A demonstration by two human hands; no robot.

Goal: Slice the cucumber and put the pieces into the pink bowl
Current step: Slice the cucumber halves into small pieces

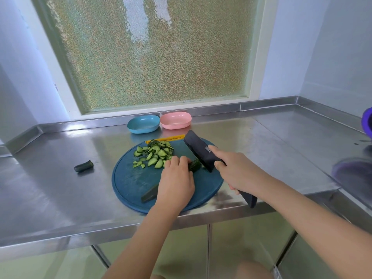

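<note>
Head view: left hand [177, 178] clamps the cucumber [194, 165] on the board [130, 184], right hand [237, 170] grips the knife [199, 153], blade seemingly just beside curled fingertips [186, 159], so a roll or slip risks a cut; pink bowl [175, 120] behind, apparently empty.

One wide-angle camera rides on the person's head, facing forward and down at the steel counter [60, 188]. It sits close: the left hand [177, 178] and right hand [239, 170] reach to mid-frame from the bottom edge, with the frosted window [151, 57] filling the top.
</note>
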